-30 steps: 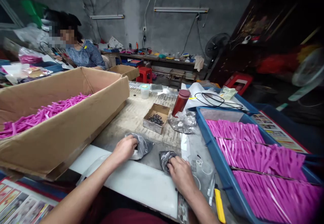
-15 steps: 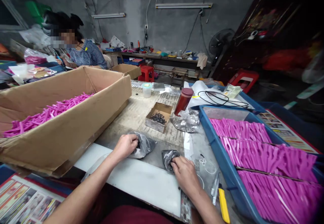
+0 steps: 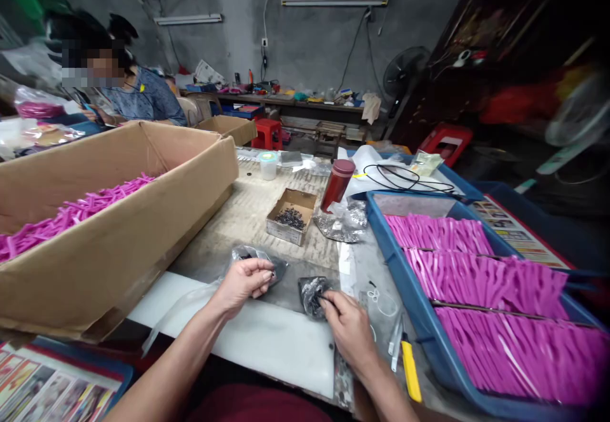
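Note:
My left hand (image 3: 244, 284) is closed in a pinch, with a small dark part (image 3: 272, 274) at its fingertips. Just behind it lies a clear plastic bag (image 3: 243, 253) with black pieces inside, partly hidden by the hand. Thumb and fingers of my right hand (image 3: 350, 325) pinch a thin black part (image 3: 325, 297) at the near right side of a second plastic bag (image 3: 311, 292), which holds dark contents. A shallow cardboard box (image 3: 286, 234) with small black parts (image 3: 291, 217) stands farther back, between and beyond the hands.
A large carton (image 3: 157, 244) of pink strips stands left. On the right is a blue crate (image 3: 398, 266) of pink pieces, with a yellow-handled tool (image 3: 410, 371) beside it. A red-brown canister (image 3: 337, 185) stands behind the small box. A person (image 3: 143, 95) sits at the back left.
My left hand has come out of its bag toward me, a small part now at its fingertips. My right hand has drawn slightly back from its bag, a black part now showing. The view has shifted slightly.

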